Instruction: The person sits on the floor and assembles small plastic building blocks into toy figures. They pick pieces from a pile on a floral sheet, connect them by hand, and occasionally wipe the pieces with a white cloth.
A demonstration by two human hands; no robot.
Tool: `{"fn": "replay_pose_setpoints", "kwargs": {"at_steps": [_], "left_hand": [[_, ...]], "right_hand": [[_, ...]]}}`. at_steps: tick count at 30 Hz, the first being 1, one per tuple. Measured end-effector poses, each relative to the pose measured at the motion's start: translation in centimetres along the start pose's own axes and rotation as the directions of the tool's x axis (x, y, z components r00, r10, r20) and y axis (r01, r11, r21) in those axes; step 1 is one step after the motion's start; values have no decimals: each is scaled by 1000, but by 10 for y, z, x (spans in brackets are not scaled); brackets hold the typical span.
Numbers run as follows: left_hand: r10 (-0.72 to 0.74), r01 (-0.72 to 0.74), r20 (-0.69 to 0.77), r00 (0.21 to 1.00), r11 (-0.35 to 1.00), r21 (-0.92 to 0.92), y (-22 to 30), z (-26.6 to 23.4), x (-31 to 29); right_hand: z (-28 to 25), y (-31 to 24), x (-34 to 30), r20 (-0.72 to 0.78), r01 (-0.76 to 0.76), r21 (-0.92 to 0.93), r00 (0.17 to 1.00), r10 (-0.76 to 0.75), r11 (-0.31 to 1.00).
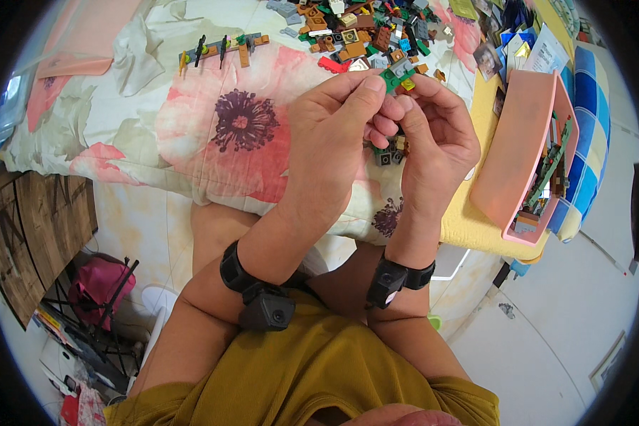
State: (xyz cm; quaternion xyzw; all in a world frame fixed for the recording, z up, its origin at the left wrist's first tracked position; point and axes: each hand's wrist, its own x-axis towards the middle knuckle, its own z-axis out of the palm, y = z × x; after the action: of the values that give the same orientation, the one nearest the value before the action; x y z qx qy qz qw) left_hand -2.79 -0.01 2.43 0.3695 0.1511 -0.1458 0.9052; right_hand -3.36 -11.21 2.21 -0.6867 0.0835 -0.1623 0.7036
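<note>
the small brick piece (396,77) sits up between the two hands, above the floral bedspread (138,135), and seems only partly built: green, grey and yellow parts look joined, though fingers cover some of it. the left hand (328,142) has its grip closed on it, thumb over a finger at the green side; the right hand (439,138) has bent fingers at the yellow side, but whether its grip is pinching a part or only steadying it, i cannot tell. farther along seems a long brick strip (244,54) lying to the left on the bedspread, with grey, brown and dark upright parts fixed along it. most of the parts look unjoined: the loose brick pile (355,35) spreads at the far edge in brown, grey, green, tan and white, and a dark grey brick cluster (385,157) lies below the hands, partly hidden, so its joins are unclear. as for containers, the pink bin (511,145) stands tilted at the right on a yellow surface (465,220), its opening turned to the right; inside are green lengths (549,167) that look assembled, with brown, grey and reddish parts crowded beneath them.
</note>
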Motion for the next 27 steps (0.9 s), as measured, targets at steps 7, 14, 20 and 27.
{"fn": "replay_pose_setpoints", "kwargs": {"at_steps": [7, 14, 20, 27], "left_hand": [[48, -48, -57, 997, 999, -4, 2, 3, 1], [9, -8, -26, 1000, 999, 36, 3, 2, -1], [40, -40, 11, 999, 999, 18, 2, 1, -1], [61, -63, 58, 996, 998, 25, 4, 0, -3]], "right_hand": [[-7, -1, 3, 19, -151, 195, 988, 150, 969], [-23, 0, 11, 400, -501, 849, 817, 415, 168], [-23, 4, 10, 564, -584, 811, 774, 286, -18], [-15, 10, 8, 508, -578, 792, 803, 311, 198]]}}
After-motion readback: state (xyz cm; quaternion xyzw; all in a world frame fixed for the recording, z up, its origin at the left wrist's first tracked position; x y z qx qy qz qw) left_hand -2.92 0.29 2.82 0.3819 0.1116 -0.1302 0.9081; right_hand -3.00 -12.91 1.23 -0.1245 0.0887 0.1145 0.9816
